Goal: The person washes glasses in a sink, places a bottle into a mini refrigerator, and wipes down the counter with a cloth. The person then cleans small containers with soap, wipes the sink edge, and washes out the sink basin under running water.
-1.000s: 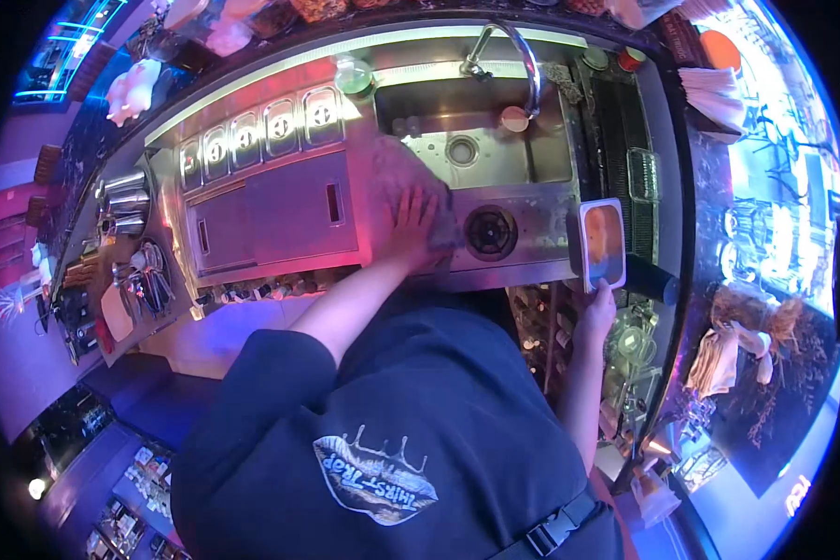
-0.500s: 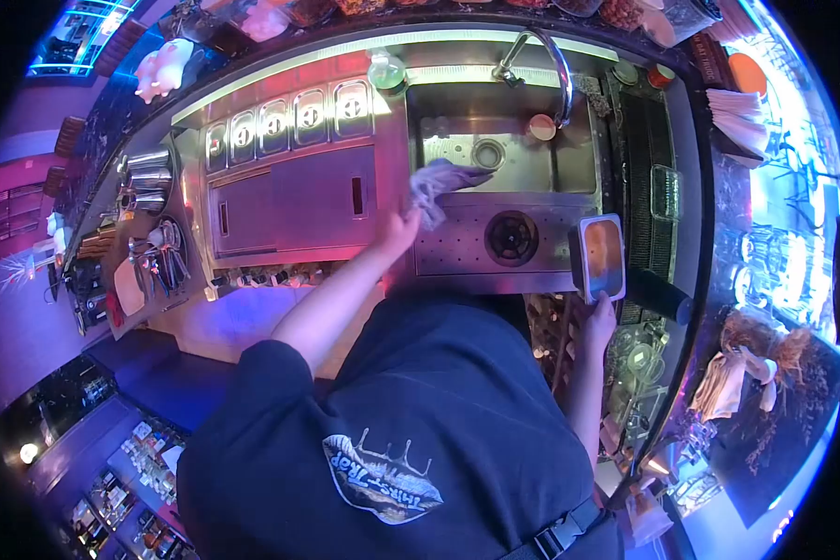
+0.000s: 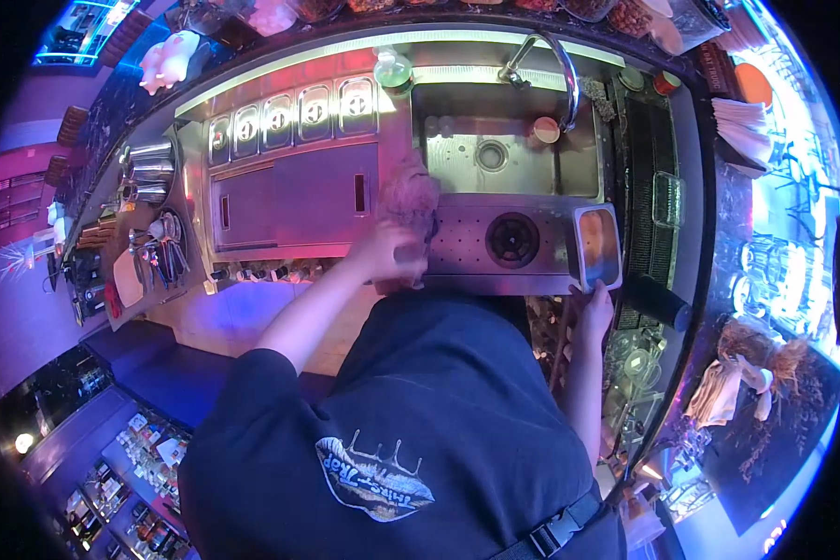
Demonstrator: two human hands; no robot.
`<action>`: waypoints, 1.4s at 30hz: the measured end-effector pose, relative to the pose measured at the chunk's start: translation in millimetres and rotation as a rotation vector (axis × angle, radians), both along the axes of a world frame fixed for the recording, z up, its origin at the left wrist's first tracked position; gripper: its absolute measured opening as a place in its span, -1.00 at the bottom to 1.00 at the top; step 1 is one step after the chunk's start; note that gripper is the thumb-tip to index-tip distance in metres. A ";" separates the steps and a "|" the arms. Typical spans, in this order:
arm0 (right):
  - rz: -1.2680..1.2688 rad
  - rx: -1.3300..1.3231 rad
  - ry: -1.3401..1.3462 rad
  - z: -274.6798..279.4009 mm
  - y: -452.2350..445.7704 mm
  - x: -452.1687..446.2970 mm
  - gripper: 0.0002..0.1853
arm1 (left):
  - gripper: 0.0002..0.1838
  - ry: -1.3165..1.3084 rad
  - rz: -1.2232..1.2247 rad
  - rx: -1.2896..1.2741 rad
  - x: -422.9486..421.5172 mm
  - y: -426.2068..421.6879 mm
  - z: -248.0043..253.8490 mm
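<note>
One crumpled cloth (image 3: 409,194) lies against left hand (image 3: 386,252), grip unclear; right hand (image 3: 594,306) clamps pan (image 3: 578,245).

a soft, crumpled, rough texture is shown by the cloth (image 3: 409,194). polished, glossy metal is seen in the curved faucet (image 3: 570,91), while a smooth, softer metallic sheen is given by the sink basin (image 3: 527,173) and the perforated drainboard (image 3: 459,254). light is thrown back by the smooth, metal-looking rectangular pan (image 3: 595,235) and the shiny metal lids (image 3: 315,114). the shirt (image 3: 373,383) is made of matt fabric, fastened over by a smooth plastic buckle (image 3: 555,532).
</note>
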State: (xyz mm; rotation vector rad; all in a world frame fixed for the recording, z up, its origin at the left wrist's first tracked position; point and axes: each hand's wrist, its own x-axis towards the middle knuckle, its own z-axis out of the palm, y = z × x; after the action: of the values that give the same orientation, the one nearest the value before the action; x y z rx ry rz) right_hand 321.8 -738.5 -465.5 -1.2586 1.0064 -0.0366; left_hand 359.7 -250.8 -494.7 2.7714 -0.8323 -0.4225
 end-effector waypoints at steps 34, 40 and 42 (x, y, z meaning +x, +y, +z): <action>0.103 -0.002 -0.052 -16.5 16.8 3.7 -0.74 | -0.55 -0.334 1.274 -0.370 87.6 148.5 -125.4; 0.169 -0.053 0.054 1.4 25.9 5.7 -0.73 | -0.51 -0.194 1.289 -0.591 96.2 127.2 -97.1; 0.163 -0.059 0.058 -0.3 32.0 6.3 -0.74 | -0.55 -0.028 1.201 -0.835 99.4 110.7 -59.0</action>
State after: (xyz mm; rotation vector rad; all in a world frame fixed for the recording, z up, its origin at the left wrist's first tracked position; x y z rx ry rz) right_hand 328.1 -706.5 -465.8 -1.3985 0.9552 0.0977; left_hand 459.1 -140.1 -553.7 1.9627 0.6007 0.1743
